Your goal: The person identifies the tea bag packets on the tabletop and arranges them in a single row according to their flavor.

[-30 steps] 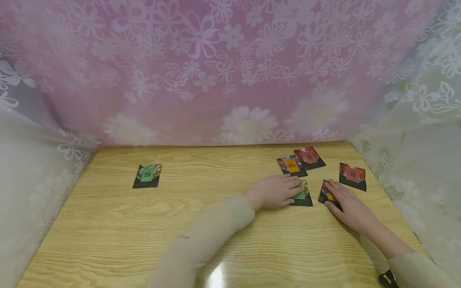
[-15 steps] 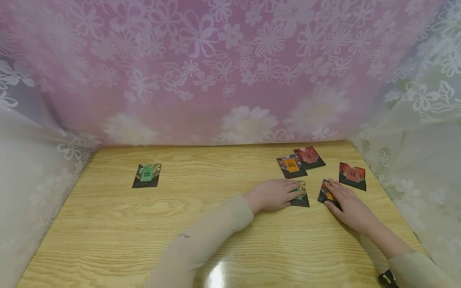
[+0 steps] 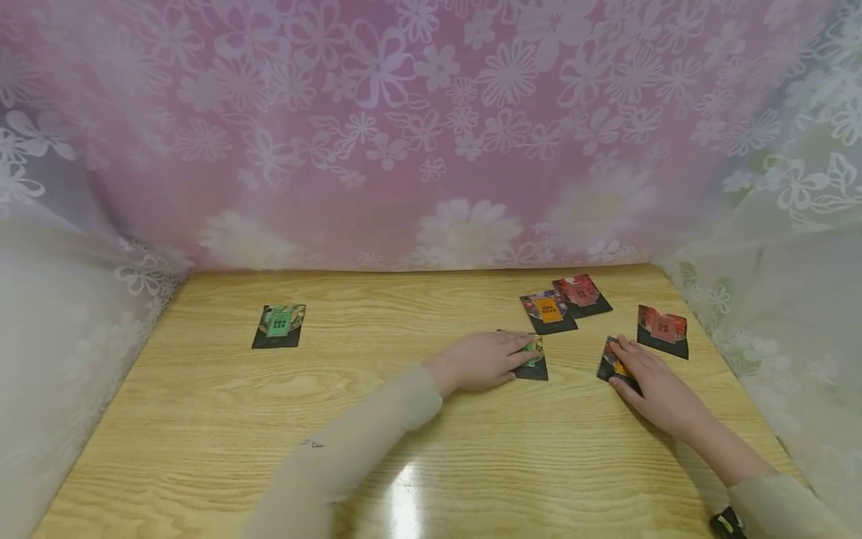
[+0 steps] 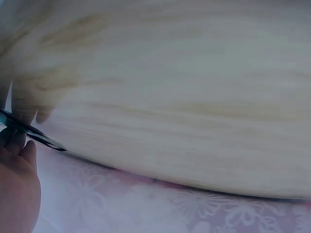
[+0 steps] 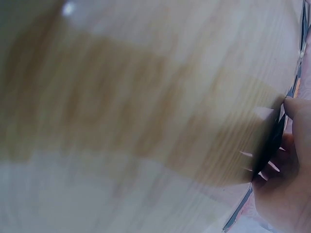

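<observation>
In the head view my left hand [image 3: 481,361] lies on a small flat black packet with a green label [image 3: 535,368], its fingers stretched over the left part. The left wrist view catches that packet's dark edge [image 4: 51,141] at the fingertips. Further right, my right hand [image 3: 658,391] rests on another packet with an orange label [image 3: 608,368]; straight fingers cover much of it and the thumb is at its near edge. From the right wrist, the same packet [image 5: 268,143] appears as a dark strip at the fingers.
Behind the hands, an orange-labelled packet [image 3: 548,311] touches a red one [image 3: 582,294]. Another red packet [image 3: 663,332] lies at the right, and a green one [image 3: 279,326] far left. A floral curtain [image 3: 431,135] encloses the wooden table [image 3: 202,434].
My left hand has slid left across the table, and the green-labelled packet has moved with it, away from the right hand. The right hand has stayed on its packet.
</observation>
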{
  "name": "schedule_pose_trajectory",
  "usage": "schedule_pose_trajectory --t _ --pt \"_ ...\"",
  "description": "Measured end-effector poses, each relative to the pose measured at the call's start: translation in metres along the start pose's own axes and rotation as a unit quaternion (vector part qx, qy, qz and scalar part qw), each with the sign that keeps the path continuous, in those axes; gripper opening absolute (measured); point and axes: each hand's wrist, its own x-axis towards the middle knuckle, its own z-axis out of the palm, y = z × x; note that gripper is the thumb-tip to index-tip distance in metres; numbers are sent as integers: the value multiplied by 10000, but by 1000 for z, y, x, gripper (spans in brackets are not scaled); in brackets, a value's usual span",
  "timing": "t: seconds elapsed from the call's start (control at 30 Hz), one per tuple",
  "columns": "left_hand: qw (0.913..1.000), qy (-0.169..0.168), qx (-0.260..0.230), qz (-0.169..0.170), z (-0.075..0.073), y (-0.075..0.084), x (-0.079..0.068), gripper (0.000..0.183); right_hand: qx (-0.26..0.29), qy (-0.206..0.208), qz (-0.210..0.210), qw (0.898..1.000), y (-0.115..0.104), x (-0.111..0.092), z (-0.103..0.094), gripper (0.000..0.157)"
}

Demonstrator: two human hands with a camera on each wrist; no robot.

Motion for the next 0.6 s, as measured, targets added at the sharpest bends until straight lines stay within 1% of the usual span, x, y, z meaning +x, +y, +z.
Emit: schedule_pose_trajectory --t 0.23,0.43,0.6 --pt "9997 -157 -147 -103 6 -16 -20 63 17 28 -9 10000 0 -1 1 72" --pt "9989 -165 -353 -271 11 -31 -42 62 64 72 -44 9999 0 -1 0 73" --pt "9986 -188 -271 -407 13 -41 -64 62 89 39 -53 9999 0 0 -2 73"
